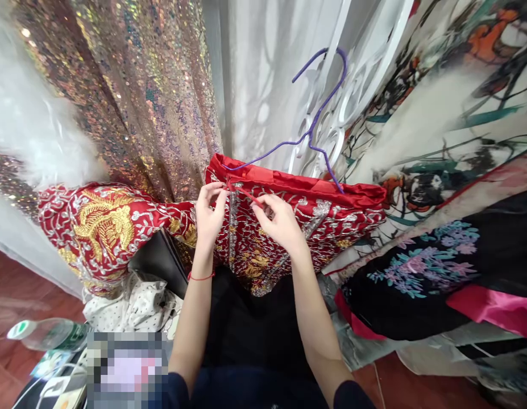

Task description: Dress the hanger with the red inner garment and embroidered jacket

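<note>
Hanging fabrics are filling the background: a sequined curtain at eleven o'clock, a pale sheer drape at twelve, and a painted floral cloth at two o'clock.

At seven o'clock a plastic bottle is lying on its side on the reddish floor, next to a polka-dot cloth. Above these, a red garment with gold and silver embroidery is spreading across the middle, its long axis running from nine o'clock to three o'clock, its folded top edge facing up toward the drape. A sleeve end with a gold bird motif is drooping at nine o'clock.

The left hand, a red string round its wrist, is curling narrowly, fingertips pinching at the garment's top edge. A thin red strip is stretching from there toward three o'clock into the right hand, which is also closing narrowly, thumb and forefinger seeming to pinch the strip, though the grip is small in view.

A purple hanger is sitting in the garment's top, its hook pointing to twelve o'clock and crossing a white ornate rail. A black floral garment is lying at four o'clock, just beside the red one.
</note>
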### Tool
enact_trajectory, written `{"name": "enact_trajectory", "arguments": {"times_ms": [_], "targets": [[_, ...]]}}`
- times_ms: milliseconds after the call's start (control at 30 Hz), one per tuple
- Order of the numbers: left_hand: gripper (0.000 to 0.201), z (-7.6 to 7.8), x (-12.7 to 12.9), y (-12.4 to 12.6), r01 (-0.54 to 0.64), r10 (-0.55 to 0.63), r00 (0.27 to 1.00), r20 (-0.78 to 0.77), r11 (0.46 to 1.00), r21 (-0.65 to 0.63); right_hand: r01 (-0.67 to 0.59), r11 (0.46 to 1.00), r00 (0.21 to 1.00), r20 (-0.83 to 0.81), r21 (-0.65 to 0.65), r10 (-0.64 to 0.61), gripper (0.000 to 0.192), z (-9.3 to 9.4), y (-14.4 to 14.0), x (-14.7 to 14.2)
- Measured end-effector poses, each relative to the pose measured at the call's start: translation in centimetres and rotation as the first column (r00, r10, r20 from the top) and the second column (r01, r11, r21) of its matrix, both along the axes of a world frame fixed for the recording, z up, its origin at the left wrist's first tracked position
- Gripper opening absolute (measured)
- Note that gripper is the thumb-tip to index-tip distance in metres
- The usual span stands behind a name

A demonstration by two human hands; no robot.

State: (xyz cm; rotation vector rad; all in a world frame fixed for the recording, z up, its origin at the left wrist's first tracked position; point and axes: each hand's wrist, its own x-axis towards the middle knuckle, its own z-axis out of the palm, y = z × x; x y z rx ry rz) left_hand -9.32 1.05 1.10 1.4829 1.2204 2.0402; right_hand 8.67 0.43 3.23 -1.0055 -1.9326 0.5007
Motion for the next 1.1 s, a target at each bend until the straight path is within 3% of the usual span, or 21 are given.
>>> {"name": "enact_trajectory", "arguments": {"times_ms": [100,233,367,533,600,667,767,900,1000,1100], "targets": [[0.019,-0.3,0.3,-0.1,0.073,-0.076,0.995,-0.061,0.996,-0.047,-0.068,0.996,0.997,0.027,0.051,0.067,0.008,-0.4,0.9,-1.9],[0.020,-0.3,-0.1,-0.1,0.145,-0.150,0.986,-0.067,0.987,-0.071,-0.027,0.999,0.998,0.057,0.021,0.026,0.016,-0.4,2.1,-4.1],[0.022,0.2,-1.0,0.3,0.113,-0.117,0.989,-0.088,0.992,-0.056,-0.014,1.000,1.000,0.013,0.020,0.014,0.018,0.7,2.7,-4.5],[0.020,1.3,-1.5,1.3,-0.090,0.091,0.995,-0.039,0.996,0.012,0.086,0.994,0.972,-0.225,0.066,-0.069,0.023,2.0,3.1,-3.9],[0.017,1.6,-1.4,1.3,-0.074,0.075,0.997,-0.009,0.997,0.038,0.096,0.993,0.960,-0.272,0.073,-0.072,0.022,2.2,3.2,-3.8],[0.011,1.7,-1.3,0.9,-0.004,0.001,0.999,0.037,0.997,0.080,0.020,0.999,0.949,-0.315,0.029,-0.010,0.020,2.1,3.2,-3.8],[0.016,1.3,-1.4,0.0,0.055,-0.054,0.998,-0.026,0.998,0.041,-0.140,0.982,0.910,-0.407,-0.126,0.078,0.022,1.4,2.9,-3.8],[0.019,0.8,-1.6,-0.2,-0.143,0.129,0.978,-0.161,0.987,-0.079,-0.228,0.939,0.887,-0.452,-0.259,0.090,0.029,-0.5,1.9,-3.5],[0.021,1.1,-1.2,0.4,-0.263,0.264,0.965,-0.009,0.963,0.051,-0.271,0.906,0.891,-0.441,-0.326,0.107,0.033,-2.5,0.3,-3.5],[0.024,1.6,-0.7,0.4,-0.187,0.169,0.978,0.124,0.971,0.148,-0.322,0.860,0.881,-0.459,-0.395,0.119,0.031,-4.5,-1.4,-3.9]]}}
